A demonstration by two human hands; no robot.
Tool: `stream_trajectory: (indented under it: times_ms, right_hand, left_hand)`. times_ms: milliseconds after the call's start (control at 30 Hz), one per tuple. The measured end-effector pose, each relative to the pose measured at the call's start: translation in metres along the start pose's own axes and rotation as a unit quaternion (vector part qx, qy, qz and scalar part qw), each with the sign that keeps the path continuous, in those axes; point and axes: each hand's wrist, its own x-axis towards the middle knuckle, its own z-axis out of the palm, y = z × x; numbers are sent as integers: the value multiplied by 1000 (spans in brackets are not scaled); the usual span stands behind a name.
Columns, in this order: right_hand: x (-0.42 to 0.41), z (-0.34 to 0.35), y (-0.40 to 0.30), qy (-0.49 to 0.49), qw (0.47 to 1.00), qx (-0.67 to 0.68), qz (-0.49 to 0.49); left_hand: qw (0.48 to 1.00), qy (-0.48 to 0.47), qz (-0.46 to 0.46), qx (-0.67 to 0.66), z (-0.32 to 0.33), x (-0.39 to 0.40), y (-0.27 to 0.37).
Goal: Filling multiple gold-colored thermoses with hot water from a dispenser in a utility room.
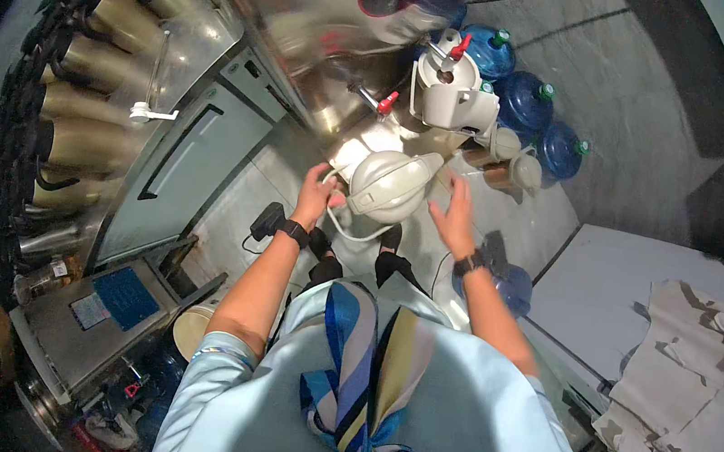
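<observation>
A cream lidded jug (389, 186) with a pale loop handle stands out before me, below the red-levered taps of a steel dispenser. At its left side is my left hand (316, 197), fingers curled beside the loop; whether they close on it I cannot tell. My right hand (455, 216) is to the right of the jug, fingers spread, holding nothing. One red-levered tap (386, 103) is just above the jug. Another red-levered tap (457, 50) is over a white jug with its lid raised (453, 104).
Light-lidded jugs (524, 170) stand right of the taps, near blue water bottles (524, 100). Gold-coloured jugs (88, 145) line a steel counter at left, above a cabinet door (197, 153). Crumpled pale sheets (681, 357) lie on a white surface at right.
</observation>
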Motion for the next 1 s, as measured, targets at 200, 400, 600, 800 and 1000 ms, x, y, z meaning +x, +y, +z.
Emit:
stream_trajectory:
  times_ms: [200, 400, 600, 800, 1000]
  right_hand:
    - [63, -7, 28, -160, 963, -55, -208]
    - [77, -15, 40, -215, 943, -101, -232]
    - [79, -11, 44, -235, 927, -50, -287]
    - [82, -12, 49, -246, 921, -4, -302]
    - [86, -31, 13, -250, 910, -5, -331]
  left_hand:
    - [926, 57, 258, 269, 47, -49, -5]
    - [911, 51, 304, 274, 73, -53, 8]
    - [928, -6, 262, 267, 60, -49, 16]
    - [906, 104, 270, 310, 79, -65, 10]
    - [912, 137, 295, 249, 89, -65, 4]
